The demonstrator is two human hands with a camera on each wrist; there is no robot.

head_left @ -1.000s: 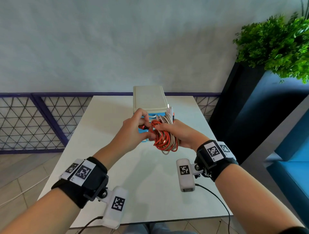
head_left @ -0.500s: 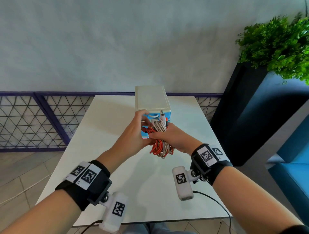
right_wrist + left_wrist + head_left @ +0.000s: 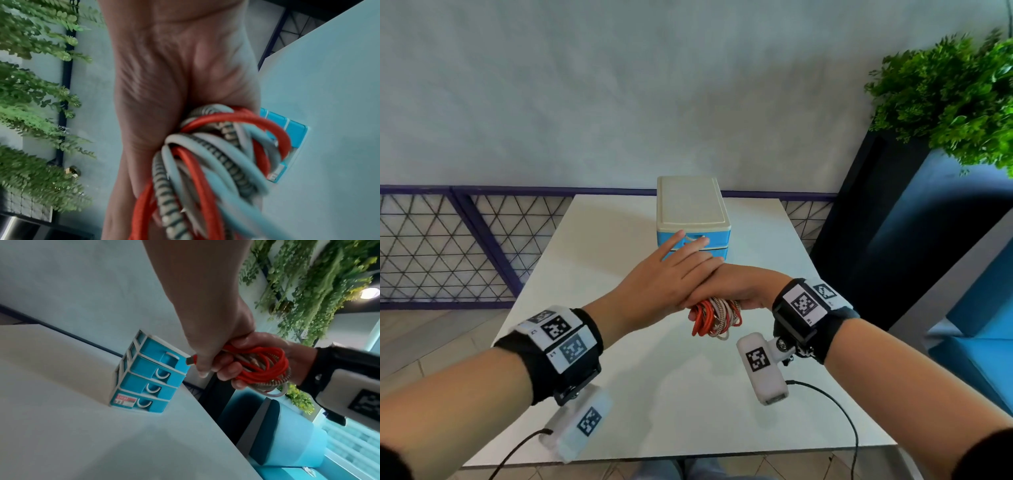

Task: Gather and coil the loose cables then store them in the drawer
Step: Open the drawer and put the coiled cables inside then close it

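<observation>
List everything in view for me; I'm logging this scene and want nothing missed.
Cable bundle: one coil of red, grey and striped cables, gripped in the right hand above the table.
Drawer unit: one, blue drawers in a cream frame, four drawers with white handles, at the far middle of the table, all shut.
Table: one, white.
Plants: green foliage, far right, above a dark planter.
Railing: purple frame with mesh, behind the table on the left.
Seat: blue, right of the table.
Wrist cameras: two, white, one under each wrist.
Left hand: fingers straight, reaching to the top drawer.
Right hand: curled round the cables.
</observation>
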